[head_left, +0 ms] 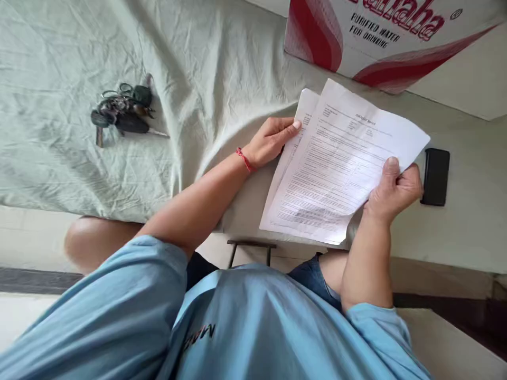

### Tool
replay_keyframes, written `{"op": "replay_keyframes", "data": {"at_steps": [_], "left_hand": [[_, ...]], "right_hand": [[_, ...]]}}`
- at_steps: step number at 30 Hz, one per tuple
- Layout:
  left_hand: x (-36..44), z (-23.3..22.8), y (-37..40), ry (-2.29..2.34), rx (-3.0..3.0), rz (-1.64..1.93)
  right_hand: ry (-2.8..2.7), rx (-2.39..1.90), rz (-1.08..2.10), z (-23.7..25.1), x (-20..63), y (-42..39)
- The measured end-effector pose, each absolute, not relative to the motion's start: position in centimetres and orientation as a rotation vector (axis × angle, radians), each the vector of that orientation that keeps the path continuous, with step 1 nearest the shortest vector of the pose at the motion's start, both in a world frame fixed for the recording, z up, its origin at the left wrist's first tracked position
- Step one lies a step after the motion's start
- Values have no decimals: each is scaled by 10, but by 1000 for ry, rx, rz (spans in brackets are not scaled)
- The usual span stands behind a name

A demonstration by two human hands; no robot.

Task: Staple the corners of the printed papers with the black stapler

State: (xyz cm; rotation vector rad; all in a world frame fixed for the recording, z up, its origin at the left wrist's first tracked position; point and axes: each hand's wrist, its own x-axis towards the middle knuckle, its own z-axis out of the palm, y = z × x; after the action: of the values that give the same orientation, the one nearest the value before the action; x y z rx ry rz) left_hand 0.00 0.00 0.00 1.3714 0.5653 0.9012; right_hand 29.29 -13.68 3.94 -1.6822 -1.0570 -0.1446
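Left hand (273,141) pinches the papers (332,158) by the left edge, right hand (396,187) the right; probably light, floppy, crease easily, so edges are best imo.

White papers (336,163) covered in grey print, white box (356,55) marked with red waves, pale green cloth (222,63), blue shirt (257,327)

The person's left hand (273,140) and right hand (396,187) grip overlapping printed sheets (328,163); a black phone (435,177) lies just beside the right hand, keys (125,112) on pale cloth (51,163), a carton (368,47) beyond.
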Motion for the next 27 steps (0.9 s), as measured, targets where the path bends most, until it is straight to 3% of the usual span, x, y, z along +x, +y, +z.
{"op": "replay_keyframes", "data": {"at_steps": [27], "left_hand": [[-10,5,-2,644,1643,860]], "right_hand": [[-1058,-1643,19,30,276,-144]]}}
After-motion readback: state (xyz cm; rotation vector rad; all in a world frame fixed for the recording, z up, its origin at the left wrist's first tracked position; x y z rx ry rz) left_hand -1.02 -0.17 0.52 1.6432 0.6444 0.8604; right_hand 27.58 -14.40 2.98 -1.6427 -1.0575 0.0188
